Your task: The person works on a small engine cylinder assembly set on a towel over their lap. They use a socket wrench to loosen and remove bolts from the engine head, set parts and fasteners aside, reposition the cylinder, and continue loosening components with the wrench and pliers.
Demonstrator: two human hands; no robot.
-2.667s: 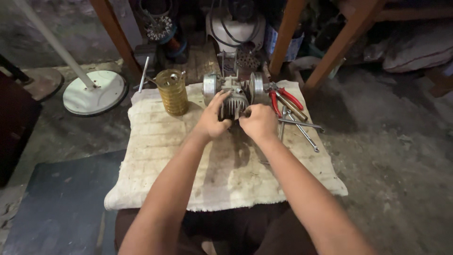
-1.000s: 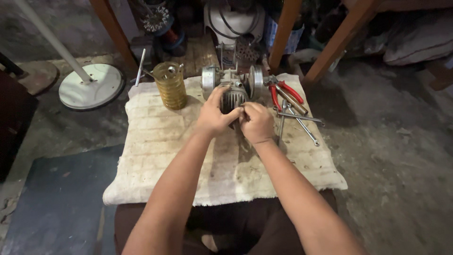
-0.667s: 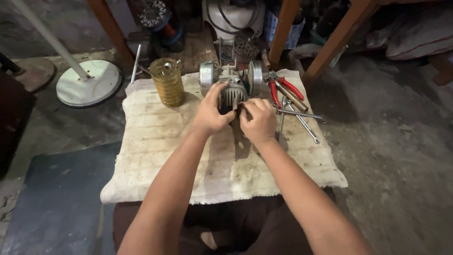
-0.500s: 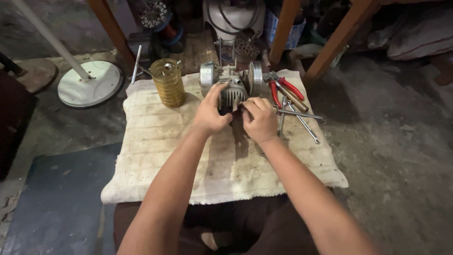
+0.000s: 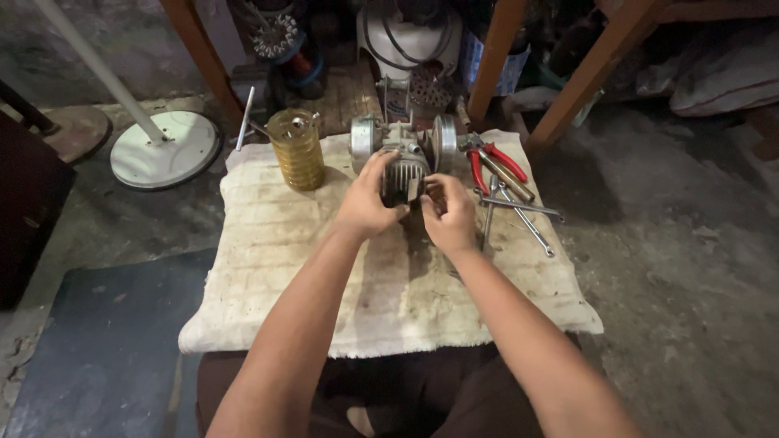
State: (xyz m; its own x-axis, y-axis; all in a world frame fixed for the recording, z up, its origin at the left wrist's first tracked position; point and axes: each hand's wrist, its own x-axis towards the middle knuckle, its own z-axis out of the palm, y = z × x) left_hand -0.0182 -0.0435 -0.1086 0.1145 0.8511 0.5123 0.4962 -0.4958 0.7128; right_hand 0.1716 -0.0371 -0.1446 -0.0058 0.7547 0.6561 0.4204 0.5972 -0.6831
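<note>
- My left hand (image 5: 367,204) is curled around the left side of the small grey metal engine with ribbed cooling fins (image 5: 402,159), thumb up on its casing, fingers closed on the finned block.
- My right hand (image 5: 448,212) sits just beside it, fingertips pinched together on a small dark part at the lower front of the fins; what that part is I cannot tell.
- Set against the view from about three seconds back, both hands have slid a little down the engine towards me, and the right one has gone from flat on the casing to this pinch; the engine has stayed at the far edge of the cloth.
- The engine rests on a cream, coarse-woven cloth with grimy stains (image 5: 268,268), near the middle of its far edge.
- Towards the far left corner stands a yellowish ribbed cylinder with small metal bits on top (image 5: 297,149).
- By the far right edge lie red-handled pliers (image 5: 495,159) and, touching them, thin steel spanners (image 5: 519,212) crossed over each other.
- Off the cloth to the left, on the rough concrete floor, a round white fan base with a slanting white pole (image 5: 164,148).
</note>
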